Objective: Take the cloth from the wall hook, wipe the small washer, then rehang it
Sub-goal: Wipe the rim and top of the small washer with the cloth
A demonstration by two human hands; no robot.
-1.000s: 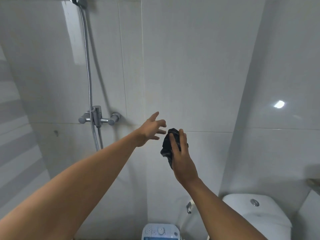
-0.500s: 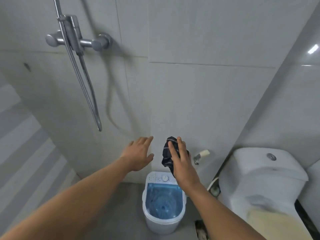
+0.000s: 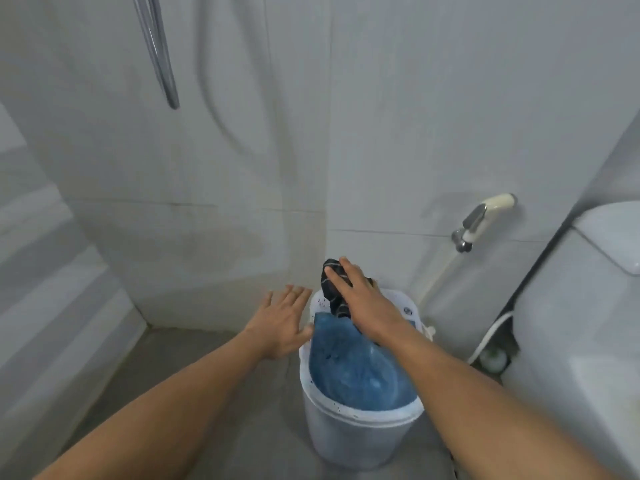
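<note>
The right hand (image 3: 363, 299) is gripping a dark striped cloth (image 3: 333, 289) over the rear edge of the small white washer with a translucent blue lid (image 3: 360, 372); the left hand (image 3: 282, 323), fingers spread, is hovering beside its left rim.

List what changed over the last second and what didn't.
Both hands came down from wall height to the washer. The right hand now holds the cloth over its back rim; the left hand, open, reaches its left edge. The view tilted down with them. Unchanged: the right hand's grip on the cloth, the left hand empty.
</note>
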